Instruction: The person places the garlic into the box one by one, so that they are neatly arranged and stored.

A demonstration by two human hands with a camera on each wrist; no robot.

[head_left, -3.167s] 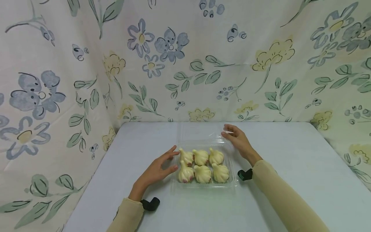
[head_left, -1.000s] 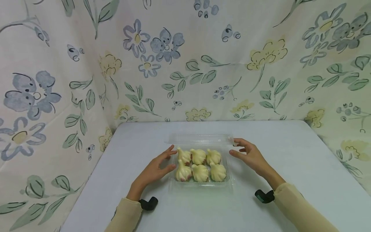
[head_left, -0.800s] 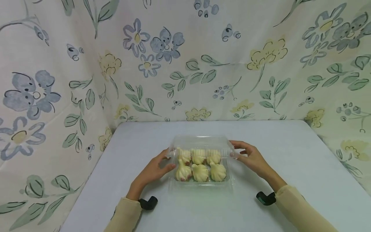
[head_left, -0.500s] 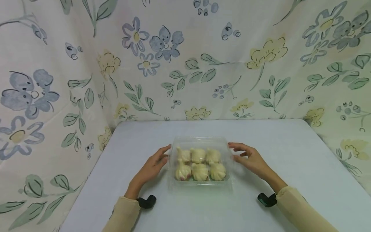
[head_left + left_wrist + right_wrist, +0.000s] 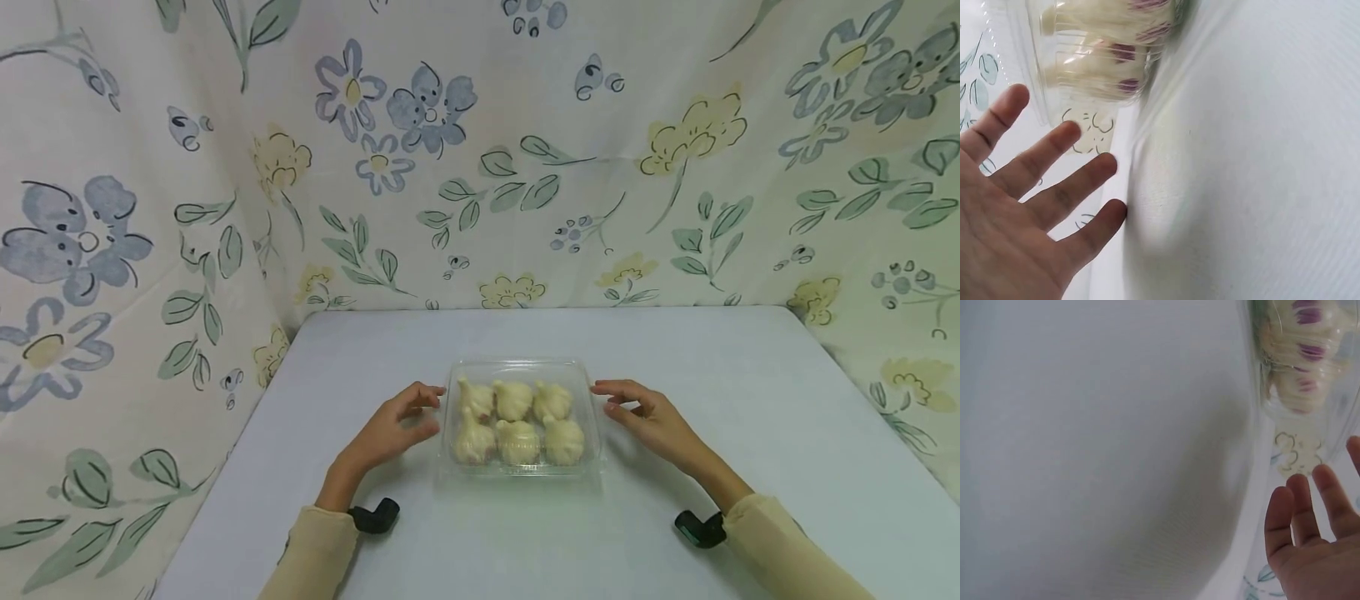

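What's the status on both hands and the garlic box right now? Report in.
Left hand open, beside the clear box, apart from it. Right hand open, on the box's other side. Lid down over six garlic bulbs. Nothing in the way.

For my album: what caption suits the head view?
Two open hands, left and right, flank a closed clear box of six garlic bulbs.

Cream garlic bulbs in clear box, pale grey table, floral cloth.

Six garlic bulbs sit inside the closed container mid-table, left hand just left of it, right hand just right.
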